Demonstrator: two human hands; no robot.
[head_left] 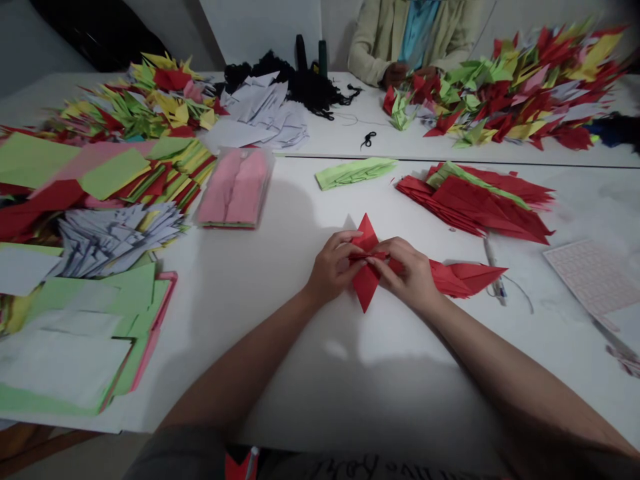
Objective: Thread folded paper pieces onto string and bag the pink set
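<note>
A red origami piece (367,283) lies on the white table (280,400) between my hands, folded into pointed flaps. My left hand (333,267) pinches its middle from the left, and my right hand (405,273) pinches it from the right, with the fingertips of both meeting over a narrow fold. A long red folded flap (465,279) runs out to the right under my right hand. Part of the centre fold is hidden by my fingers.
Stacks of folded red paper (475,203) and green paper (355,173) lie just beyond my hands. Sorted paper piles (115,233) fill the left side. A pen (495,273) lies to the right. Across the table, a seated person's hands (405,77) work beside a heap of folded shapes (520,87).
</note>
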